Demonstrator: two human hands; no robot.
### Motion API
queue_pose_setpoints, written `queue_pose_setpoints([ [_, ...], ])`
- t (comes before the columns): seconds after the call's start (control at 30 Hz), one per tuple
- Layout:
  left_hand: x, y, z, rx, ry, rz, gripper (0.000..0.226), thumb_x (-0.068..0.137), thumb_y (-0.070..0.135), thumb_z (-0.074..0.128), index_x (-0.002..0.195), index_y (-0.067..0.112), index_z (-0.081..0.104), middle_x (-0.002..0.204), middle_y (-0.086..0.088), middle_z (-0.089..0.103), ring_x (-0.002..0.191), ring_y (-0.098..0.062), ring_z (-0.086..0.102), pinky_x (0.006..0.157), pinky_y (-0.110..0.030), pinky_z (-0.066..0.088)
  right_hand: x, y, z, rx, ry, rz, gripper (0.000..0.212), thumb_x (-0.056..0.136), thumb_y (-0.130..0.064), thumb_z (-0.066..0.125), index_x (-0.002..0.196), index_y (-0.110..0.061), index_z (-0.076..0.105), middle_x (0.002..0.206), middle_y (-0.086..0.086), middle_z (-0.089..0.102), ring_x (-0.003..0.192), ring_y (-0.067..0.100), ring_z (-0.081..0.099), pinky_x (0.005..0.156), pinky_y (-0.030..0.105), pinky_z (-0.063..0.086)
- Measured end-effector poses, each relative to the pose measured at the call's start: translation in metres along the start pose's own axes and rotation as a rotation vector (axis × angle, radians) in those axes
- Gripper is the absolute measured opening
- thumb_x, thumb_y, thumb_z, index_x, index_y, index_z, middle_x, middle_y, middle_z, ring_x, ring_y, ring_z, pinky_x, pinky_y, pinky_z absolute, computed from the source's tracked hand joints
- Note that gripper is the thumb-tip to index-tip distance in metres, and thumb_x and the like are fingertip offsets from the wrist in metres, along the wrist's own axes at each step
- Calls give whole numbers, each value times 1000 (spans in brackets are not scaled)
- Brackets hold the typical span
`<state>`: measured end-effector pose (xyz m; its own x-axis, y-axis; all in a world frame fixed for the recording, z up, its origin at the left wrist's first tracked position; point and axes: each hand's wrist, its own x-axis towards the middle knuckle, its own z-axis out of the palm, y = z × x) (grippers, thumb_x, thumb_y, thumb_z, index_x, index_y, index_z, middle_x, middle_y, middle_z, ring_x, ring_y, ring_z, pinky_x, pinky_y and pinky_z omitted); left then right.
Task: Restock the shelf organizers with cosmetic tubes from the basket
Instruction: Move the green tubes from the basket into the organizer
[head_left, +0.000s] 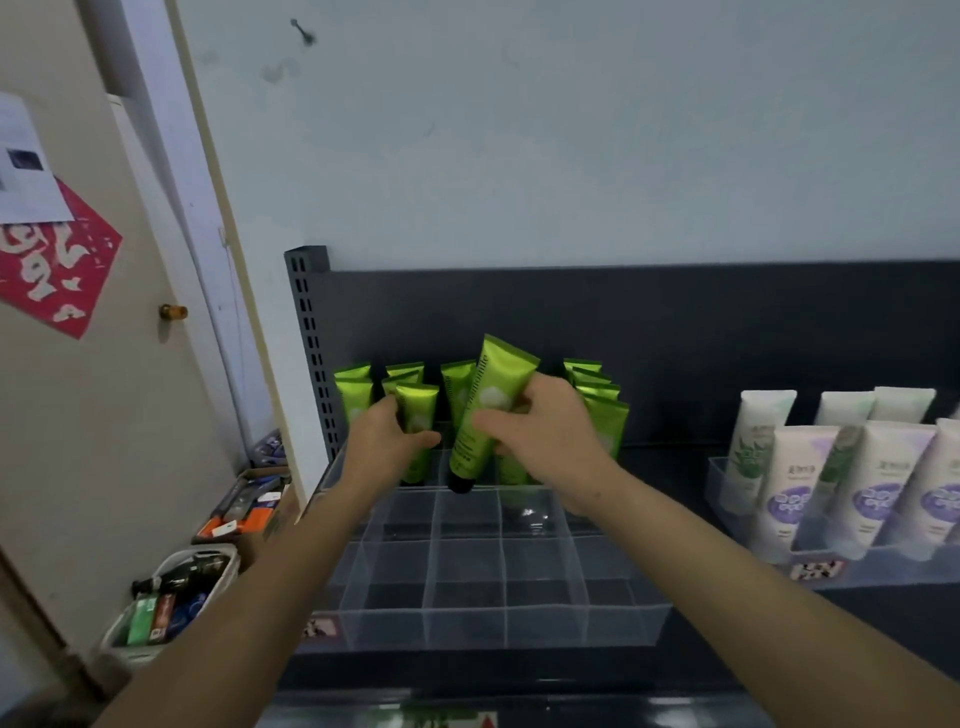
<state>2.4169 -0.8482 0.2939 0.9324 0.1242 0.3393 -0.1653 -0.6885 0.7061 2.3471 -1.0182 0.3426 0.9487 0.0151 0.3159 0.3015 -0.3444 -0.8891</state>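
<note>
Right hand (540, 436) clenched round green tube (488, 410), cap down, tilted, above a back compartment of clear organizer (613, 613) at shelf's left end. Left hand (387, 441) gripping standing tube (418, 415) in back row. White tubes (795, 467) toward right edge.

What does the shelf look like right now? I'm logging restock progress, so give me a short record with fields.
right hand: gripping a green tube, cap down, tilted, above the clear organizer
left hand: on a standing green tube in the organizer's back rows
organizer fill: green tubes in back rows only; front compartments empty
neighbouring organizer: white and purple tubes, standing
basket: not identifiable in view
</note>
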Motion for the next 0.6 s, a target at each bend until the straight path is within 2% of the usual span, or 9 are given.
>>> queue_pose_setpoints([
  [0.1,2,-11,-1,-13,-34,-15,34,74,22,79,88,3,55,79,-8,59,71,-23,53,53,-27,37,20,-12,10,-151,2,-109,13,76,-13,67,87,-7,63,84,5,68,81,21,65,73,40,56],
  [0.17,2,-16,-3,-33,-34,-16,34,75,23,78,92,4,56,85,-10,63,78,-27,58,58,-29,42,31,-21,13,-258,6,-177,14,76,-11,66,87,-11,58,83,-1,63,77,13,58,66,27,49],
  [0.23,2,-17,-9,-58,-23,-15,33,76,22,77,96,9,55,86,-2,61,82,-24,58,56,-26,40,43,-26,14,-334,-6,-200,13,76,-11,65,80,-14,53,75,-6,56,68,7,51,55,18,40],
  [0.3,2,-16,-15,-47,4,-5,46,77,23,77,115,11,54,92,3,55,86,-18,52,63,-25,37,55,-28,16,-381,-31,-185,14,76,-14,66,72,-14,53,66,-6,53,60,8,48,52,21,38],
  [0.37,3,-18,-20,-38,40,8,58,76,26,77,125,12,50,97,2,53,87,-16,50,69,-25,36,66,-28,18,-452,-57,-182,15,76,-17,66,70,-9,56,64,-2,53,59,13,49,55,28,41],
  [0.47,4,-25,-27,-64,72,30,56,74,29,79,120,15,51,97,4,57,88,-14,55,70,-24,41,77,-25,21,-593,-108,-213,10,76,-14,66,77,-15,56,77,-1,56,71,17,53,59,29,43],
  [0.53,6,-27,-31,-64,92,45,55,73,30,80,118,17,51,98,6,59,90,-13,57,72,-24,44,82,-23,24,-720,-152,-244,18,75,-9,63,85,-20,52,89,-1,57,80,20,55,62,30,46],
  [0.6,6,-27,-35,-50,100,64,53,73,30,80,117,18,52,100,7,59,92,-11,57,74,-24,45,84,-21,29,-868,-219,-263,19,76,-6,59,87,-19,50,90,1,57,80,23,55,61,31,42],
])
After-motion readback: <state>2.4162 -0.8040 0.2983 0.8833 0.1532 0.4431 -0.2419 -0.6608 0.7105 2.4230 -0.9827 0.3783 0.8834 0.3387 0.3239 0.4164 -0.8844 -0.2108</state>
